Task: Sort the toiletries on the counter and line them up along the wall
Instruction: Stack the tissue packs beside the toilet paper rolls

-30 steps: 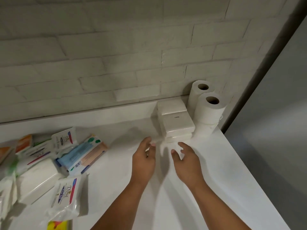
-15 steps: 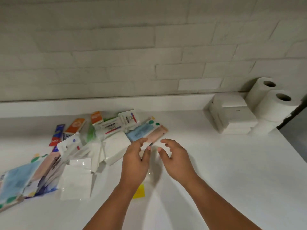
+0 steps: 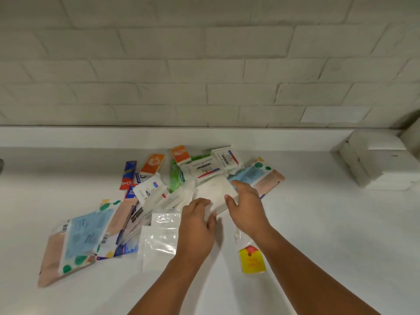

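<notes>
Two hands met over one white wrapped packet (image 3: 214,193) at the near edge of the heap: our left hand (image 3: 197,226) cupped its near corner with fingers curled narrow, and our right hand (image 3: 246,205) lay on its right end, thumb under the edge and fingers spread on top. We judged this a two-sided hold meant to draw the packet free without dragging its neighbours along; whether it was lifted off the counter (image 3: 318,235) we could not tell. Most toiletries lay loose in the middle, well short of the wall (image 3: 204,64): Dove soap bars (image 3: 205,170), orange sachets (image 3: 152,166), a Colgate tube (image 3: 128,175), blue wipes packs (image 3: 87,233), a clear bag (image 3: 160,237) touching our left wrist, and a yellow-labelled sachet (image 3: 252,261) beside our right forearm. Only the white boxes (image 3: 381,164) stood stacked against the wall at far right, so we reckoned the sorting had barely begun
</notes>
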Tool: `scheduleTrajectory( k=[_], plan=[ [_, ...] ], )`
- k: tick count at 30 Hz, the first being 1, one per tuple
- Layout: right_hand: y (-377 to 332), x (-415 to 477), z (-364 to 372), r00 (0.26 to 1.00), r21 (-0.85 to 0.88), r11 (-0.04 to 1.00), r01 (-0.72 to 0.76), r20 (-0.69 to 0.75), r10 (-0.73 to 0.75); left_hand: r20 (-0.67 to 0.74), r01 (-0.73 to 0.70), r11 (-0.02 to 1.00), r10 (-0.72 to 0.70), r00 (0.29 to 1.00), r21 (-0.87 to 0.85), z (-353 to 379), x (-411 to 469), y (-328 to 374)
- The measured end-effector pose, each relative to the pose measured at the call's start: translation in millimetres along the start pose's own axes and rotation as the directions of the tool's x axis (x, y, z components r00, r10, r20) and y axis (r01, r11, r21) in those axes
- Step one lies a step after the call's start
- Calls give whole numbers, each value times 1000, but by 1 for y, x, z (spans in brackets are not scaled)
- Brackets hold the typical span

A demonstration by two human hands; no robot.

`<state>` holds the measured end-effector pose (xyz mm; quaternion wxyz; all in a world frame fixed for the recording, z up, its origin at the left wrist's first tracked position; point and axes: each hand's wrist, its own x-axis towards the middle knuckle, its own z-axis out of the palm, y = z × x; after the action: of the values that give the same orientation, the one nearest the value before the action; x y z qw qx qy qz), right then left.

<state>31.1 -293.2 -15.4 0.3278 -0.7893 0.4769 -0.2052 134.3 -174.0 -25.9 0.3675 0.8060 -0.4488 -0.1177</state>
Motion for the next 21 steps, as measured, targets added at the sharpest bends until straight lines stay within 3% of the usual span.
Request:
scheduleTrajectory(
  k=[4, 11, 17, 21],
  plan=[
    [1, 16, 6, 996, -89, 992, -87, 20, 89, 29, 49, 999, -50, 998, 10, -1, 6, -6],
    [1, 29, 7, 976, -93, 977, -190, 87, 198, 88, 114, 992, -110, 990, -45, 8, 10, 2],
    [-4, 35, -14, 979, 243, 949, -202, 55, 195, 4, 96, 986, -96, 995, -139, 10, 9, 19],
    [-4, 32, -33, 971, 442, 873, -208, -14, 239, -156, 18, 970, -57, 986, -242, 8, 13, 32]
  ],
)
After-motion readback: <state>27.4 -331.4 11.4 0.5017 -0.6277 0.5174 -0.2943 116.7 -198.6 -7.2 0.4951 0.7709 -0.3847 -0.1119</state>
